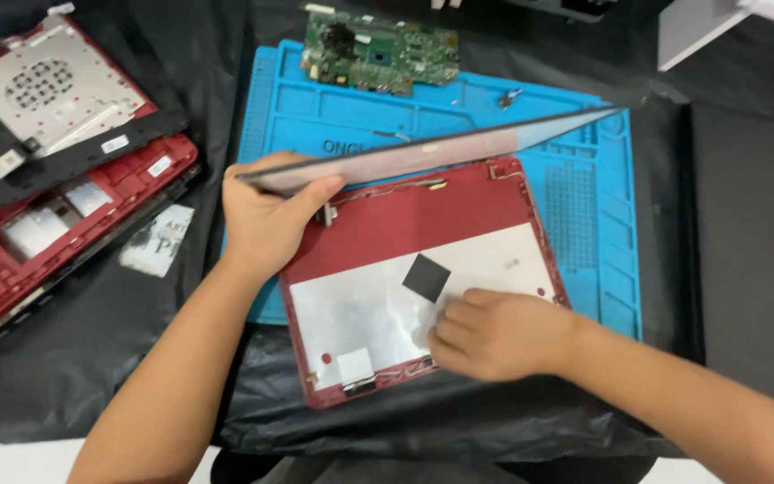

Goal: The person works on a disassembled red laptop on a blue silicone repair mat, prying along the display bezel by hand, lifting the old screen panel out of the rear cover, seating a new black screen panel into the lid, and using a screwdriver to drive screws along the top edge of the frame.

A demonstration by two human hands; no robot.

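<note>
Head view: the left hand (266, 220) grips the thin screen panel (441, 148) by its near-left end, tilted up, its long axis running away rightward over the red lid shell (423, 224); the right hand (494, 332) lies flat, fingers spread, pressing that shell onto the blue mat (602, 224).

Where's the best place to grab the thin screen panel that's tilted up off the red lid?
Probably the long edges of the screen panel, near a corner, pinched from the side as the left hand does. It is thin, flat and raised on edge above the red lid, so avoid pressing its face.
</note>
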